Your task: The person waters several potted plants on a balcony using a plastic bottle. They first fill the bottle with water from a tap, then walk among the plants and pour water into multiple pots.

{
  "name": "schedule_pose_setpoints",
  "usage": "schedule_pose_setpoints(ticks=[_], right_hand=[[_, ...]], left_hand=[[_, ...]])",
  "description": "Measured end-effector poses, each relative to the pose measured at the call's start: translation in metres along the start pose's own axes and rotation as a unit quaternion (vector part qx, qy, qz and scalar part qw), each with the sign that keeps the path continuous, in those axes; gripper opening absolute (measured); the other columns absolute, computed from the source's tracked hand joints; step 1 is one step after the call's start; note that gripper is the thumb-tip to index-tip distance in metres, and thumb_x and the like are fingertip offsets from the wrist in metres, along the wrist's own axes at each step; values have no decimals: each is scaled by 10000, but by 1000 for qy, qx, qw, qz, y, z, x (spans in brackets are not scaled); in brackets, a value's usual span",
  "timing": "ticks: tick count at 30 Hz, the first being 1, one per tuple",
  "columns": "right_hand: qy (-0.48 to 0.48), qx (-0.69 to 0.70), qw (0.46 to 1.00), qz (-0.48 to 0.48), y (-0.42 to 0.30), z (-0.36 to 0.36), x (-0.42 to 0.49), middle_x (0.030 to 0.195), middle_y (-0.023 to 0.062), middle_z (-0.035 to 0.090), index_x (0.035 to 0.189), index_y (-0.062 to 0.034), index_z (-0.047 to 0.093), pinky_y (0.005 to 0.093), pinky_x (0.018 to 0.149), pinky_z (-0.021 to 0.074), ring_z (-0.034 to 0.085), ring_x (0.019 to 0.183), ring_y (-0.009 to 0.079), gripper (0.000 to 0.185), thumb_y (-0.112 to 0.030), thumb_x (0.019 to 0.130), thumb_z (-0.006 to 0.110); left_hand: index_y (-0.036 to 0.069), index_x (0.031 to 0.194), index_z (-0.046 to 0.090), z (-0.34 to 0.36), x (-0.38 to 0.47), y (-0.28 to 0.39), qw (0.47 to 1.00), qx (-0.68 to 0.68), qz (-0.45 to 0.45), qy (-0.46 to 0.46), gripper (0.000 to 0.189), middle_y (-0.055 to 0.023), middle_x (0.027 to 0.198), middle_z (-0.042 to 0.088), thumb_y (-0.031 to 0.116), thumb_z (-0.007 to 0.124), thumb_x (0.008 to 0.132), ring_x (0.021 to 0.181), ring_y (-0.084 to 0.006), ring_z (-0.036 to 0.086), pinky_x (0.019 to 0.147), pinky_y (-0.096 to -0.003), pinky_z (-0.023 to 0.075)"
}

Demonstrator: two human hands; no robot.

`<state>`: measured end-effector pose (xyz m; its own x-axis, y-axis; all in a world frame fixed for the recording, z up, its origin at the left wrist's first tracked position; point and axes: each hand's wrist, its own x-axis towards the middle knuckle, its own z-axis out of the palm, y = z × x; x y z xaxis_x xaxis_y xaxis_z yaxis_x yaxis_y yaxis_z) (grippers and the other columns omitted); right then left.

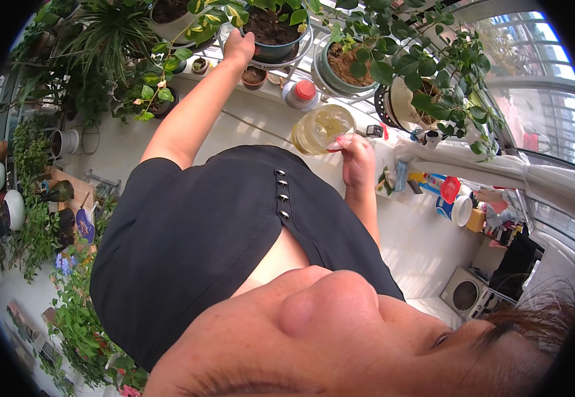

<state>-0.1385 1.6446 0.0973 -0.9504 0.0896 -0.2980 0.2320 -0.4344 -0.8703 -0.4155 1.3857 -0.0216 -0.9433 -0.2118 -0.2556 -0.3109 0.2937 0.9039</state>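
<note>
My left hand (239, 48) reaches up to the near left side of a teal plant pot (275, 52) filled with dark soil. The thumb lies at the pot's rim, and some fingers are hidden. In my right hand (358, 158) is a clear, yellowish container (312, 133), held by its near right side. It is tilted, with its round mouth toward the pots; I cannot tell how much liquid is in it. A jar with a red lid (305, 90) stands just beyond the container. A small terracotta pot (254, 78) sits below the teal pot.
A green pot of brown soil (347, 69) and a cream pot (406, 106) stand at the right on the white rack. A spider plant (106, 42) and trailing vines crowd the left. A white bucket (461, 211) is at the right, near a white curtain (495, 166).
</note>
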Motion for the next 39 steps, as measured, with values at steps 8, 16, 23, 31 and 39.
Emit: schedule_pose_setpoints(ticks=[8, 16, 23, 31, 39], right_hand=[[-4, -9, 1000, -5, 1, -4, -1, 760, 98, 665, 757, 10, 662, 291, 736, 445, 591, 739, 162, 145, -67, 821, 558], [-1, -1, 1000, -2, -1, -3, -2, 756, 97, 665, 755, 5, 661, 289, 742, 447, 595, 741, 162, 140, -66, 820, 559], [-5, -6, 1000, -3, 0, -4, -2, 754, 93, 661, 766, 3, 664, 290, 753, 445, 591, 747, 162, 131, -68, 814, 565], [0, 1, 1000, -5, 2, -4, -3, 757, 103, 659, 768, 20, 659, 295, 755, 442, 587, 753, 171, 142, -53, 807, 544], [1, 1, 1000, 3, 2, -3, -2, 750, 108, 658, 762, 21, 655, 292, 751, 438, 584, 753, 171, 138, -49, 801, 543]], left_hand=[[-2, 1032, 489, -8, -18, 25, 998, -53, -26, -36, 263, -130, 798, 660, 233, 487, 914, 640, -212, 654, 563, -335, 490], [-54, 1048, 421, -16, -20, 40, 993, -64, -57, -86, 253, -166, 779, 677, 144, 385, 896, 626, -239, 679, 528, -313, 518], [-87, 1061, 432, -12, -13, 34, 992, -72, -60, -89, 277, -179, 769, 670, 136, 377, 905, 619, -250, 677, 542, -321, 538], [-34, 1080, 486, -11, -15, 36, 992, -74, -67, -83, 277, -163, 850, 661, 144, 373, 902, 647, -242, 670, 555, -343, 531], [-41, 1080, 432, -6, -18, 34, 982, -160, -70, -69, 242, -185, 951, 625, 120, 383, 906, 730, -267, 667, 648, -368, 568]])
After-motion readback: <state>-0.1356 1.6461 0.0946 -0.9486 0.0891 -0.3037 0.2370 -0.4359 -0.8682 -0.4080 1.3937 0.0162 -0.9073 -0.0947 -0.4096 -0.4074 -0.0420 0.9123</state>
